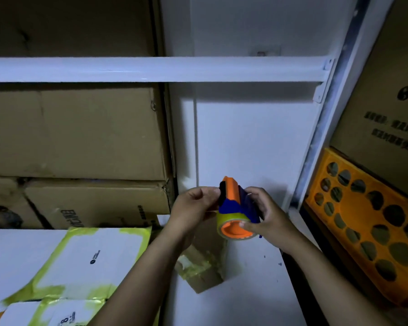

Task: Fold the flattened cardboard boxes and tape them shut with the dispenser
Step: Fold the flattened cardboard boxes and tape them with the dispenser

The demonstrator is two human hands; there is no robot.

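Orange-and-blue tape dispenser (233, 203) held above small brown cardboard box (205, 267) on white table (245, 302). Right hand (269, 215) grips its body, thumb on orange hub; left hand (193, 208) pinches black front edge. Left: white yellow-taped boxes (90, 252), one marked "8". Shelf cartons (80, 132): print illegible.

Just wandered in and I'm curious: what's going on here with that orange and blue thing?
A person holds a tape dispenser in both hands above a white surface. The right hand grips its body, thumb on the roll's orange hub; the left hand pinches at its black front end, perhaps feeling for the tape end. Below lies a small brown box bearing yellowish tape, with taped white boxes to the left.
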